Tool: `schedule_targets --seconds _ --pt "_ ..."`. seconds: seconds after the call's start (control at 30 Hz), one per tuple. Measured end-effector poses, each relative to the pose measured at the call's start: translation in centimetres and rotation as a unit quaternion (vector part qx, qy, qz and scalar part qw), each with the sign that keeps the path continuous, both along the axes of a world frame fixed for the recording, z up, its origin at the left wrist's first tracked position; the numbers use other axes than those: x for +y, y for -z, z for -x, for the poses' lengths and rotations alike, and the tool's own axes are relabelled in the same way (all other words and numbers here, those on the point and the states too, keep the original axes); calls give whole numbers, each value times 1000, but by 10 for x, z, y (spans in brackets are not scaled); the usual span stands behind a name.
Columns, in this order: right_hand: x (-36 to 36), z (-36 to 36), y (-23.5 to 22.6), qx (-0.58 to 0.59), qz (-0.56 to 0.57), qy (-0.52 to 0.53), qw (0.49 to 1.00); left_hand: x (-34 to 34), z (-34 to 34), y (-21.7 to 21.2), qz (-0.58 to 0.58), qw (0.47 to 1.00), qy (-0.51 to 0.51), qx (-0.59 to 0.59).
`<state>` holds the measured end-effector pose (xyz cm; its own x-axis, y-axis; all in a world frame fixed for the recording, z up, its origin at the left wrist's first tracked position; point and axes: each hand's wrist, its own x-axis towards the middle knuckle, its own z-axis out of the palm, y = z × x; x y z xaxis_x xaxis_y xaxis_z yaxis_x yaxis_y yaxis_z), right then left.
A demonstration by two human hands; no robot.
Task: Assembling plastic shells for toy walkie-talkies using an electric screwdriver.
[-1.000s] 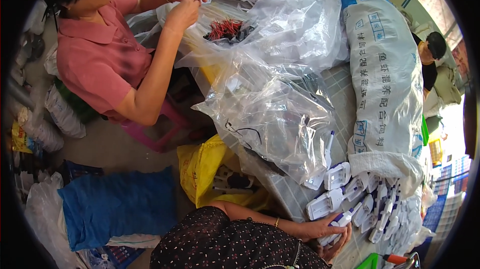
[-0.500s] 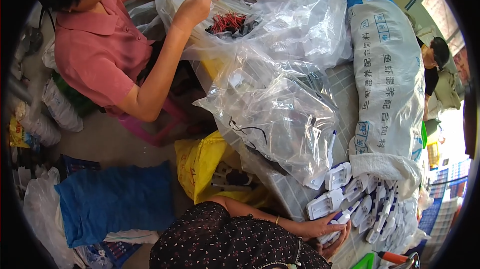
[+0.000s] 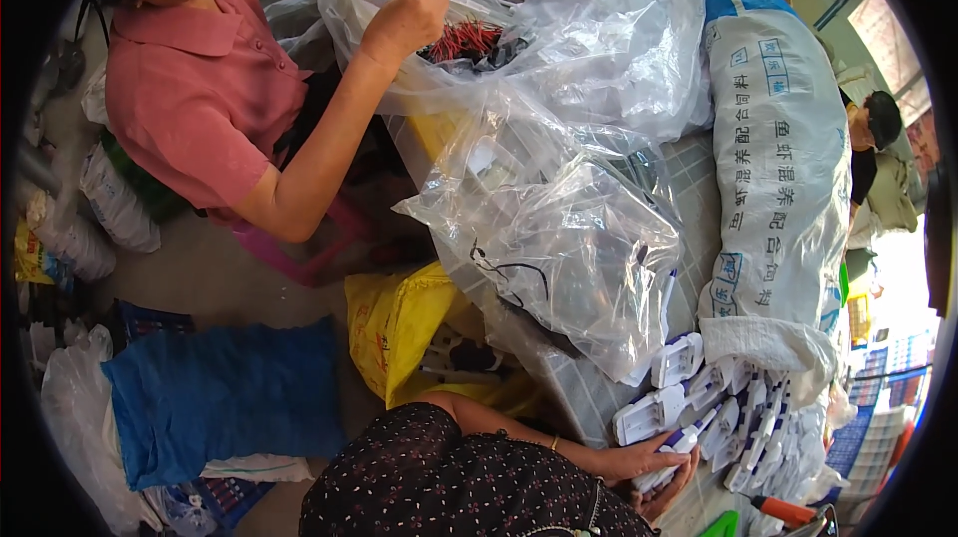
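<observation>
At the table's near edge, your left hand point(image 3: 639, 459) closes lightly around a small white plastic piece point(image 3: 667, 457), your right hand point(image 3: 671, 494) cupped just beneath it, its fingers hidden. Just beyond your grip lies a spill of matching white pieces point(image 3: 718, 417), below a clear plastic bag point(image 3: 569, 248).

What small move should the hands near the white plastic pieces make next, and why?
Probably lift the white piece clear of the pile of white plastic pieces on the table. The one hand that shows plainly already has its fingers around this piece, beside the pile. The second hand shows only partly beneath it, so its grip cannot be told.
</observation>
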<state>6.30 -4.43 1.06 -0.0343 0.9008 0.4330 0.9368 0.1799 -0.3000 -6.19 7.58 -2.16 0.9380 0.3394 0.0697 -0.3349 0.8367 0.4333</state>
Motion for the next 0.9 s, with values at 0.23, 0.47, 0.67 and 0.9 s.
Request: schedule_targets --seconds 0.23,0.47,0.67,0.9 --pt "5 -16 -2 -62 -30 -60 996 -1 -1 2 3 1000 -6 2" --pt "23 -14 -10 -116 -53 -124 984 -1 3 0 12 1000 -6 16" --pt "18 -45 -2 -156 -74 -182 968 1 7 -6 21 1000 -9 19" --pt "20 -62 -2 -209 -94 -241 943 2 2 0 -11 1000 -4 12"
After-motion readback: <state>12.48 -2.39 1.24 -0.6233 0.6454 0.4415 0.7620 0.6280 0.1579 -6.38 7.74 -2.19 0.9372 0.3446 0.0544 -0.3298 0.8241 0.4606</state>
